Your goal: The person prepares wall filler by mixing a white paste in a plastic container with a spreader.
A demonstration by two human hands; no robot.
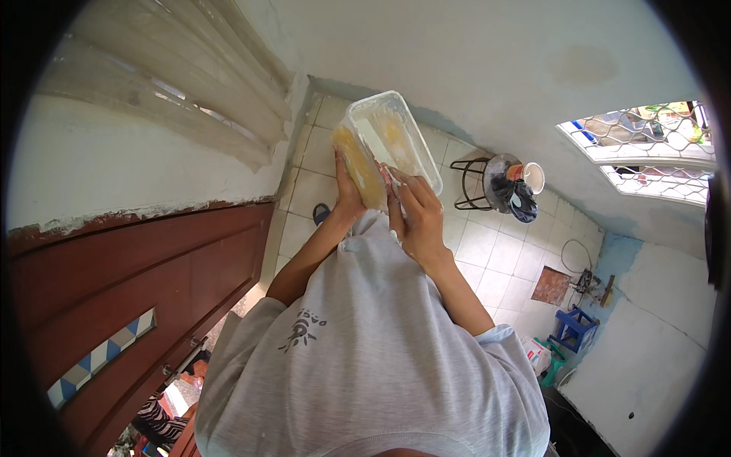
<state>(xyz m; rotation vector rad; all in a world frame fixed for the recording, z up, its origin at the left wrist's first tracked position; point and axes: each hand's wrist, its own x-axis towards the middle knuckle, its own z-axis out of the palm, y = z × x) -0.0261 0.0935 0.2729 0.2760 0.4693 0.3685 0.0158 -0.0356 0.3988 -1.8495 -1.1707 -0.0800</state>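
Note:
My left hand supports a clear rectangular plastic container from its left side, thumb along a yellowish, smeared face. The container is tilted in front of my chest, and white paste coats parts of its inside and rim. My right hand is closed around a red, paste-smeared tool at the container's near left edge. Fingers cover most of that tool, so its exact kind cannot be told. White paste also marks the right fingers.
A round stool bears a paper cup and a black plastic bag. A brown door stands at left, below a curtain. A blue plastic stool and cables lie at right on the tiled floor.

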